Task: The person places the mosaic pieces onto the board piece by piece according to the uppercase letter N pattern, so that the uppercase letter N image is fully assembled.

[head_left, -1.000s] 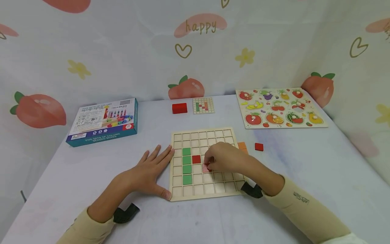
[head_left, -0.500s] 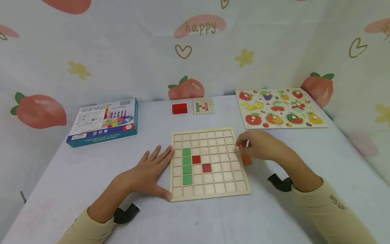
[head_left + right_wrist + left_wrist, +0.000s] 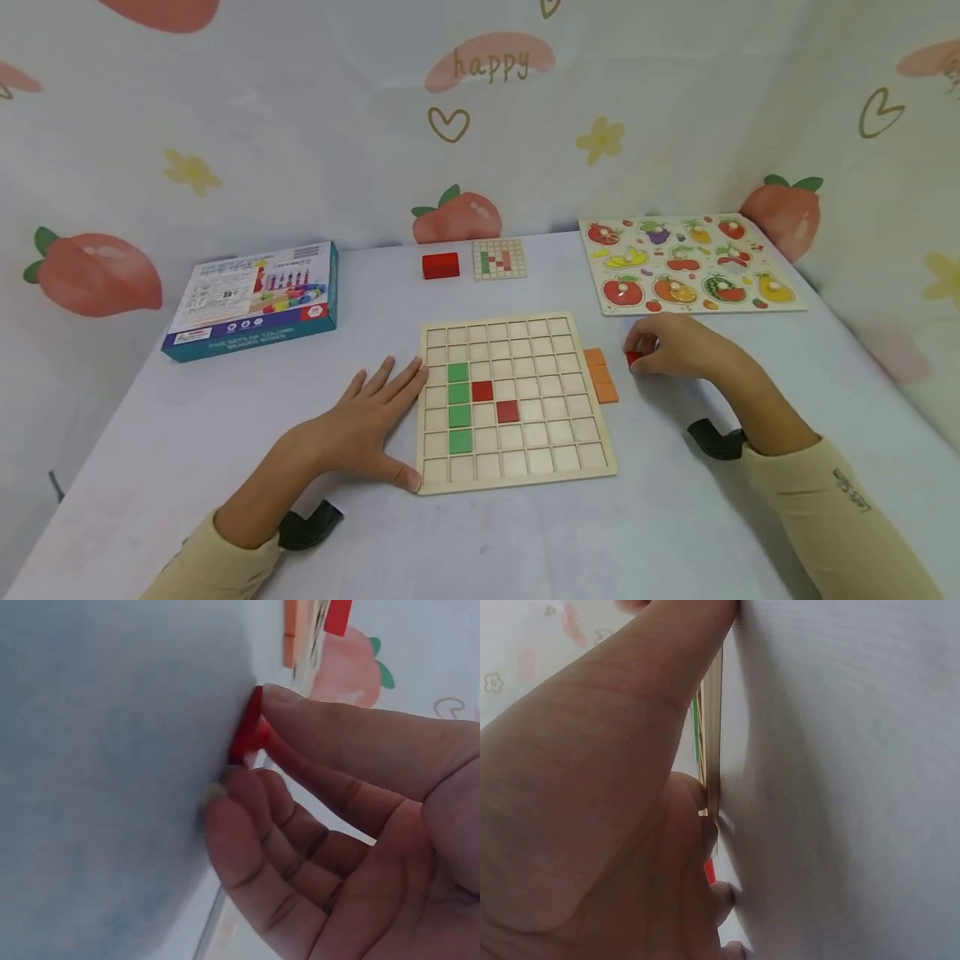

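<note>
My left hand (image 3: 363, 429) lies flat with fingers spread, thumb and fingertips against the left edge of the wooden grid board (image 3: 442, 478). In the left wrist view its fingers meet the board's side. The board holds a column of several green square tiles (image 3: 460, 415) and two red ones, one a red tile (image 3: 507, 411) near the middle. Right of the board, my right hand (image 3: 678, 346) pinches another red square tile (image 3: 632, 358) at the tabletop. The right wrist view shows this red tile (image 3: 247, 727) tilted on edge between thumb and fingers.
Orange tiles (image 3: 601, 377) lie along the board's right edge. Behind it are a red block (image 3: 441, 266) and a small pattern card (image 3: 500, 260). A fruit puzzle board (image 3: 690, 262) lies back right, a boxed bead set (image 3: 255, 300) back left.
My right hand has left the board's middle, where a red tile now shows, and moved right past the orange tiles to the loose red tile. The left hand stays put.
</note>
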Demonstrator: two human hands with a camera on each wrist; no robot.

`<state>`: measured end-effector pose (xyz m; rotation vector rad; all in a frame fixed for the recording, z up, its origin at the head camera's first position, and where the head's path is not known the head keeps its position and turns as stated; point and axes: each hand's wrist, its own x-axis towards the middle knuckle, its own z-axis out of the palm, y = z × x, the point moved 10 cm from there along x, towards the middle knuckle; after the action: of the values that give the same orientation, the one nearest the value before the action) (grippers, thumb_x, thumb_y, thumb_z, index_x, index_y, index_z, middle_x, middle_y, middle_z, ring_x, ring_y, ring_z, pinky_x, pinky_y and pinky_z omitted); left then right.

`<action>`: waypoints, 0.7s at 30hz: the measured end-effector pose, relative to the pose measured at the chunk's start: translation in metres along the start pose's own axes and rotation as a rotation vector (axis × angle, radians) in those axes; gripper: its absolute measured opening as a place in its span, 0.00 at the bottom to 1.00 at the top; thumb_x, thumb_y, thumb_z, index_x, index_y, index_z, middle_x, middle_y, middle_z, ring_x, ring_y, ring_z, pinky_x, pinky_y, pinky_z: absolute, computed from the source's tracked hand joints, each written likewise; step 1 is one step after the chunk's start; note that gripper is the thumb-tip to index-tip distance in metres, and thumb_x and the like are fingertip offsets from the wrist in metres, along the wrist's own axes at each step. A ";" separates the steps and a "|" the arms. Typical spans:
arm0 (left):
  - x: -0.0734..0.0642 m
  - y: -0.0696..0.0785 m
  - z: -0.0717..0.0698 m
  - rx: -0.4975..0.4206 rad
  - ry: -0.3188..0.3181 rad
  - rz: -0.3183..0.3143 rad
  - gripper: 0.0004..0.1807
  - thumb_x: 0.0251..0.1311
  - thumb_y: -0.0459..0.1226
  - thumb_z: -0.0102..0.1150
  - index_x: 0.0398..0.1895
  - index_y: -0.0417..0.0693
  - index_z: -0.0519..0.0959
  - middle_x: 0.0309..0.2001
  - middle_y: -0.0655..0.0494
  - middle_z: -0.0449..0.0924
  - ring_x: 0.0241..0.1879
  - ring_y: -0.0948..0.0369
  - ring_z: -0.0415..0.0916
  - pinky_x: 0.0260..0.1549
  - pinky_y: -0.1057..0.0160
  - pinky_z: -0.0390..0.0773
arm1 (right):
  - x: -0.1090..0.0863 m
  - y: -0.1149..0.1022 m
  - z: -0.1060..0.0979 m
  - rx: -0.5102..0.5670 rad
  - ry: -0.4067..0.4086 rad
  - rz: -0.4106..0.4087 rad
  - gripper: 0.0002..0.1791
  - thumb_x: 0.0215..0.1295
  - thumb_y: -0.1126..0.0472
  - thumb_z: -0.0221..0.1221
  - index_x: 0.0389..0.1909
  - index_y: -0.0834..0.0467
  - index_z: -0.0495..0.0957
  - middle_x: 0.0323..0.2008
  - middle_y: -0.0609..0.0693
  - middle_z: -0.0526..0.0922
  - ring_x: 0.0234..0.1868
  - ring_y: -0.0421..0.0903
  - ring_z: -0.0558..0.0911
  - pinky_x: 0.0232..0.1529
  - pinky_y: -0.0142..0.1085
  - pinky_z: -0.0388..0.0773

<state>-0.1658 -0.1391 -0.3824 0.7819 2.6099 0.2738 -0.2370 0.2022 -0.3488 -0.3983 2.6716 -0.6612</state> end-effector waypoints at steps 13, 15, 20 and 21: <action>0.001 0.000 0.000 0.002 0.003 -0.004 0.76 0.33 0.78 0.63 0.82 0.52 0.42 0.81 0.53 0.34 0.77 0.42 0.25 0.69 0.33 0.31 | 0.002 0.006 0.001 0.046 0.001 0.036 0.12 0.57 0.63 0.73 0.34 0.59 0.78 0.31 0.50 0.76 0.34 0.49 0.74 0.33 0.39 0.73; 0.001 0.000 0.000 0.006 0.002 -0.007 0.76 0.33 0.78 0.62 0.82 0.53 0.41 0.81 0.53 0.34 0.77 0.43 0.24 0.69 0.33 0.30 | 0.002 0.006 0.000 0.043 0.003 0.035 0.11 0.57 0.63 0.73 0.34 0.58 0.78 0.31 0.50 0.77 0.34 0.49 0.74 0.34 0.39 0.73; 0.001 0.000 -0.001 0.007 0.002 -0.006 0.76 0.33 0.79 0.62 0.82 0.53 0.41 0.81 0.53 0.33 0.77 0.43 0.24 0.69 0.33 0.30 | 0.002 0.006 0.000 0.040 0.000 0.038 0.10 0.58 0.64 0.71 0.33 0.58 0.78 0.31 0.49 0.77 0.34 0.49 0.74 0.34 0.39 0.74; 0.001 0.000 -0.001 0.005 0.004 -0.003 0.76 0.33 0.78 0.62 0.82 0.53 0.41 0.81 0.53 0.34 0.77 0.42 0.24 0.69 0.33 0.31 | 0.002 0.006 0.000 0.038 0.001 0.034 0.09 0.59 0.64 0.71 0.33 0.58 0.78 0.31 0.49 0.77 0.35 0.49 0.74 0.34 0.39 0.73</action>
<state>-0.1672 -0.1387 -0.3821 0.7795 2.6167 0.2687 -0.2395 0.2062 -0.3522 -0.3419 2.6566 -0.7007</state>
